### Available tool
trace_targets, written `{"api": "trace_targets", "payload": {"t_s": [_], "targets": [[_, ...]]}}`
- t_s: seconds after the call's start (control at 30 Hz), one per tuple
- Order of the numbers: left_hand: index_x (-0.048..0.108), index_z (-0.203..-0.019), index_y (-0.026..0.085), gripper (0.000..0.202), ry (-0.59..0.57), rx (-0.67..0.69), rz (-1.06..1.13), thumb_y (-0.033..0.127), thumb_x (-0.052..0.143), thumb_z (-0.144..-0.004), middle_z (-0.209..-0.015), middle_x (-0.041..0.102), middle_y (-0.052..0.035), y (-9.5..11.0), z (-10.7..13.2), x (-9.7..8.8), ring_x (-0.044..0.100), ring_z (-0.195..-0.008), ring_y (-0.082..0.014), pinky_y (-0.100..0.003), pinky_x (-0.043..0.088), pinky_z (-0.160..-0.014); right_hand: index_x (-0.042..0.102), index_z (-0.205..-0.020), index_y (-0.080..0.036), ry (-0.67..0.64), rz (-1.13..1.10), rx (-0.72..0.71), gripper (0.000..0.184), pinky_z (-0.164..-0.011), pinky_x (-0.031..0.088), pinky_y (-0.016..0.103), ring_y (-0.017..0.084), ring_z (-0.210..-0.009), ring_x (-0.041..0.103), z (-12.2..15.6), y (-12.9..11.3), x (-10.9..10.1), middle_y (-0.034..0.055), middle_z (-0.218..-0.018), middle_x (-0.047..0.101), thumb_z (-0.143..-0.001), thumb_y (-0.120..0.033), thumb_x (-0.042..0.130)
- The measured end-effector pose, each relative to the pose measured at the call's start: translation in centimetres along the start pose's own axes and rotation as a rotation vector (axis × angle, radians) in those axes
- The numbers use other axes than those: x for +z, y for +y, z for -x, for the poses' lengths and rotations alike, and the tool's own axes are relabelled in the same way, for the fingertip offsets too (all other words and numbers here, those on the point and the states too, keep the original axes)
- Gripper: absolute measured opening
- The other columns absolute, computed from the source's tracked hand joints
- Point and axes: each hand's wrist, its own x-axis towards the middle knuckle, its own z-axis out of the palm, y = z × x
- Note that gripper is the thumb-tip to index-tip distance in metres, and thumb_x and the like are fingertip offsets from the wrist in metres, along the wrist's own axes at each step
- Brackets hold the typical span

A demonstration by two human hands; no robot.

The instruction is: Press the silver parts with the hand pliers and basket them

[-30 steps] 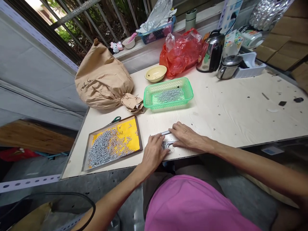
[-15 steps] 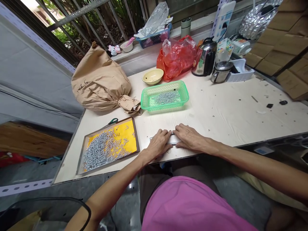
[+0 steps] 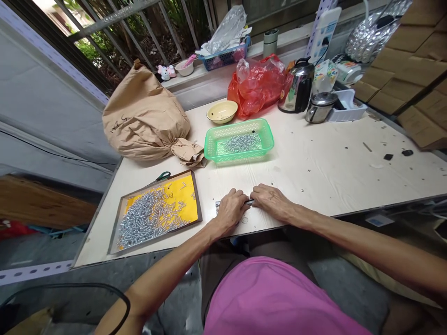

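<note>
Near the table's front edge, my left hand [image 3: 232, 207] and my right hand [image 3: 270, 201] are both closed on a narrow metal rail [image 3: 249, 202]. A short dark, thin stretch of it shows between my fingertips, and most of its length is under my hands. Past my left hand, a bright metal end [image 3: 217, 204] with small marks or holes sticks out. To the left lies a shallow tray [image 3: 198, 195] of small shiny metal pins [image 3: 145, 218] on yellow paper. Beyond my hands, a green plastic basket [image 3: 240, 157] contains more such pins.
A tied brown sack [image 3: 146, 116] stands at the back left, with scissors [image 3: 163, 176] behind the tray. A cream bowl [image 3: 222, 112], red plastic bag [image 3: 256, 86], steel kettle [image 3: 296, 86] and lidded steel pot [image 3: 320, 108] line the back. Dark scraps [image 3: 388, 157] lie at right.
The rail between my hands showed a broad, bright face before; now only a thin edge shows, so it has turned. My right fingers have closed in around it.
</note>
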Motion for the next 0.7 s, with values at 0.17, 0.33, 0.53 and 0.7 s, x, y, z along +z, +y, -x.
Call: {"api": "trace_targets", "payload": {"t_s": [0.17, 0.33, 0.53, 0.7], "targets": [[0.049, -0.123, 0.015, 0.039, 0.188, -0.036, 0.055, 0.024, 0.057, -0.086, -0.129, 0.053, -0.0145, 1.1, 2.0, 1.8, 0.047, -0.121, -0.0281, -0.044, 0.045, -0.097, 0.061, -0.108, -0.013, 0.025, -0.062, -0.084, 0.044, -0.081, 0.04, 0.033, 0.025, -0.097, 0.05, 0.1, 1.8, -1.3, 0.0121, -0.103, 0.059, -0.079, -0.045, 0.067], [0.041, -0.133, 0.015, 0.043, 0.298, 0.066, 0.155, 0.023, 0.047, -0.091, -0.144, 0.041, -0.0175, 3.7, 4.6, 4.8, 0.028, -0.139, -0.0293, -0.05, 0.036, -0.108, 0.063, -0.104, -0.015, 0.003, -0.089, -0.059, 0.025, -0.078, 0.039, 0.03, 0.021, -0.093, 0.055, -1.3, 2.8, -1.6, 0.0106, -0.098, 0.061, -0.091, -0.033, 0.052], [0.043, -0.132, 0.015, 0.043, 0.302, 0.066, 0.229, 0.032, 0.047, -0.092, -0.137, 0.05, -0.0156, 5.1, 5.5, 5.6, 0.034, -0.136, -0.0285, -0.052, 0.031, -0.111, 0.064, -0.086, -0.017, 0.062, 0.049, 0.013, 0.014, -0.076, 0.035, 0.032, 0.022, -0.09, 0.053, -4.4, 3.2, -0.8, 0.0075, -0.092, 0.063, -0.089, -0.025, 0.053], [0.04, -0.134, 0.017, 0.05, 0.316, 0.082, 0.298, 0.036, 0.052, -0.09, -0.139, 0.047, -0.0156, 5.0, 5.6, 5.7, 0.031, -0.138, -0.0293, -0.054, 0.029, -0.112, 0.065, -0.093, -0.017, 0.04, 0.107, -0.045, 0.014, -0.074, 0.034, 0.033, 0.022, -0.09, 0.052, -5.5, 0.2, -1.8, 0.0092, -0.096, 0.062, -0.088, -0.021, 0.052]]}}
